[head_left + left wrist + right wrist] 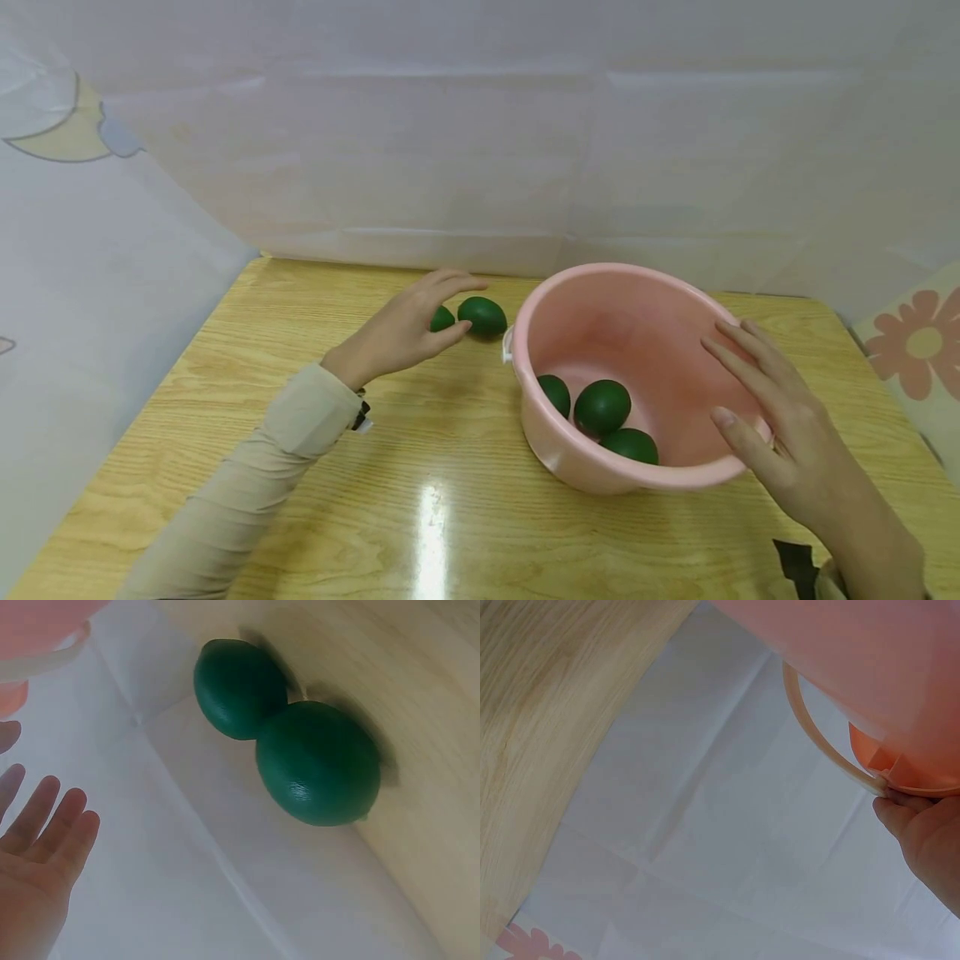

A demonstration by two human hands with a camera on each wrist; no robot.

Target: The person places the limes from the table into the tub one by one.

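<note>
My left hand (401,332) reaches over the table left of a pink bucket (558,458), fingers spread and thumb apart, holding nothing. Right by its fingertips lies a dark green lime (482,317); a second lime (442,319) is partly hidden behind the hand. The left wrist view shows this pair side by side, a nearer lime (318,763) and a farther lime (240,688). Inside the bucket are three more limes (602,407). At the bucket's right rim rests my right hand (787,425), its fingers extended over the opening. Its fingertips are beside the handle (821,739) joint.
The bucket stands on a light wooden table (360,508). A pale covered wall (450,167) rises behind the table's back edge, with a side wall (75,292) at left. A flower print (924,342) is at right.
</note>
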